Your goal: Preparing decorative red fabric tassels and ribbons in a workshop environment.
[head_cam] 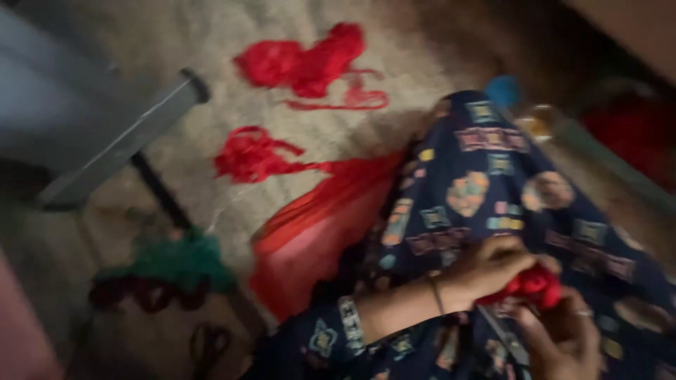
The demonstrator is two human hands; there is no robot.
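My left hand [486,267] and my right hand [563,338] meet over my lap at the lower right, both closed around a small ball of red yarn [534,285]. The lap is covered by dark blue patterned fabric [486,183]. A red cloth [317,225] lies beside my knee on the mat. A loose tangle of red yarn [246,156] trails a strand toward that cloth. A larger red yarn heap [306,63] lies farther away on the mat. The frame is blurred.
A pale woven mat [211,42] covers the floor. A grey tube [134,134] with a dark rod slants across the left. Green and dark red yarn [176,264] sits lower left, scissors [208,345] below it. A blue object [503,90] lies beyond my knee.
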